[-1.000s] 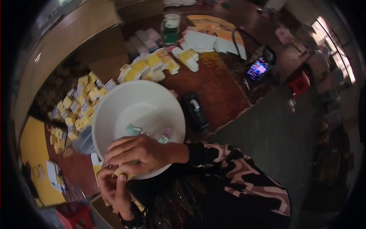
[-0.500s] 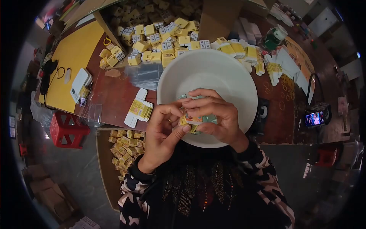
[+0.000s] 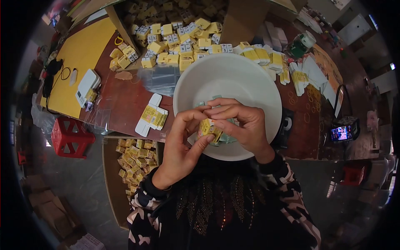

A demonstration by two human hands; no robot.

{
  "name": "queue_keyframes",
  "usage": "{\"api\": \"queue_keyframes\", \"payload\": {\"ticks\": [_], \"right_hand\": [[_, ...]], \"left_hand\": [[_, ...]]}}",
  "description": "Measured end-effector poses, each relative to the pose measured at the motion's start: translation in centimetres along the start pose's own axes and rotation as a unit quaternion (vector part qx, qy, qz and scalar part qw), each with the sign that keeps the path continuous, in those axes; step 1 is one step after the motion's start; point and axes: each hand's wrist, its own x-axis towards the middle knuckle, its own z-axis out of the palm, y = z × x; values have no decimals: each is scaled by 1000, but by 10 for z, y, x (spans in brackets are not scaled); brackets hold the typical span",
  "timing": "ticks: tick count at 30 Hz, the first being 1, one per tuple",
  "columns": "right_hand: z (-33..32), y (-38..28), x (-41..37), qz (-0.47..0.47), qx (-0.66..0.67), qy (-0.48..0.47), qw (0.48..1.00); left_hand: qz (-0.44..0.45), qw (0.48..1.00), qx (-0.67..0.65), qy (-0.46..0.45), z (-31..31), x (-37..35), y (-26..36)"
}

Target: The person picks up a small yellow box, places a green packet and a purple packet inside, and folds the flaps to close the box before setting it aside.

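Observation:
A small yellow printed carton (image 3: 208,126) is held between both hands, low over the near side of a large white basin (image 3: 196,79). My left hand (image 3: 180,143) closes on it from the left, thumb against its lower side. My right hand (image 3: 246,125) grips it from the right, its fingers curled over the top. Behind and beneath the fingers, some pale green pieces (image 3: 227,138) show in the basin; the hands hide most of them. Left of the basin, a stack of flat, unfolded yellow-and-white cartons (image 3: 152,116) lies on the red-brown table.
An open cardboard box (image 3: 109,175) with many small yellow cartons (image 3: 135,160) stands below the table's front edge. Yellow-and-white blocks (image 3: 179,41) spill from another box at the back. A white scale (image 3: 88,85), a red stool (image 3: 71,137) and a lit phone (image 3: 341,132) are around.
The carton's flap and orange-printed side showed between the fingers before; now it appears as a closed, boxy shape turned toward me. Both hands have stayed over the basin.

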Motion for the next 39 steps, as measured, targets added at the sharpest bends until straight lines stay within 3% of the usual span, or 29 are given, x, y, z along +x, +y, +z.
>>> {"api": "queue_keyframes", "payload": {"ticks": [2,6,11,17,19,24,26,27,28,30,31,33,36,39], "right_hand": [[0,0,-1,34,39,9,999],[-3,0,0,12,6,-1,1000],[-5,0,1,-95,-122,-21,988],[-2,0,0,-148,-156,-29,976],[-5,3,-1,-167,-167,-36,971],[-20,2,1,-179,-196,-61,962],[-33,-9,0,6,-118,14,993],[-42,-23,5,128,-126,37,983],[-56,-18,6,132,-130,43,982],[-86,3,0,203,-378,-70,901],[-95,13,-5,207,-380,-67,899],[-107,24,-16,224,-524,-308,762],[-105,28,-23,257,-522,-376,722],[-100,46,-26,254,-522,-377,722]], "left_hand": [[-4,1000,-1,-4,0,0,1],[-8,1000,-14,-8,2,0,1],[-7,999,-39,2,5,0,-2],[24,998,-61,14,1,1,-5],[16,1000,9,-2,-1,-1,-5],[22,998,46,25,-4,3,-7],[27,995,70,64,-8,6,-5],[21,994,54,90,-11,8,-4],[-9,994,3,110,-17,8,-2],[-20,989,-61,130,-22,11,3],[-38,989,-32,136,-32,10,0],[-51,988,-77,125,-35,12,3],[-76,983,-131,106,-34,13,1],[-122,976,-163,82,-36,16,-5]]}}
